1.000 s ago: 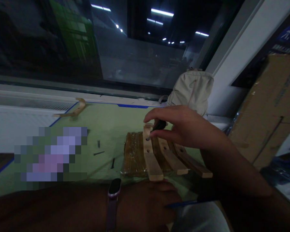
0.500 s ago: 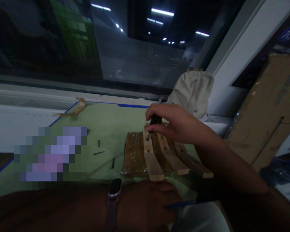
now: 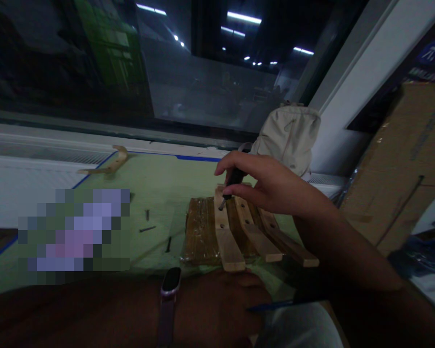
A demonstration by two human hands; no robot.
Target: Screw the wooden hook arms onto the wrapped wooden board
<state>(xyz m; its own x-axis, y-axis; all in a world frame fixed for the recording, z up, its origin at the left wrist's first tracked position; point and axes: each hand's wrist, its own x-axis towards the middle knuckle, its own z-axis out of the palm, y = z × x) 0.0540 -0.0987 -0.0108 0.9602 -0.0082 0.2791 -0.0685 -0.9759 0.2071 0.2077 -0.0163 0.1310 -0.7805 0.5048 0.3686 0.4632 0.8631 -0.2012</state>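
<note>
My right hand (image 3: 271, 186) grips a black-handled screwdriver (image 3: 233, 181), whose tip rests on the far end of the leftmost of three pale wooden slats (image 3: 226, 237). The slats fan out over a brown block wrapped in clear film (image 3: 201, 231) on a green mat (image 3: 155, 188). My left hand (image 3: 221, 304), with a dark band on its wrist (image 3: 170, 282), lies in shadow at the near ends of the slats. Its fingers look curled, and I cannot make out what they press or hold. Three dark screws (image 3: 155, 227) lie on the mat left of the block.
A curved wooden piece (image 3: 112, 164) lies at the mat's far left corner. A beige bag (image 3: 290, 137) stands against the window behind the slats. A large cardboard box (image 3: 402, 164) leans at the right. A blurred-out patch covers the mat's left part.
My right hand has turned the screwdriver more upright and shifted it slightly, with the tip staying on the leftmost slat. My left hand has stayed in place.
</note>
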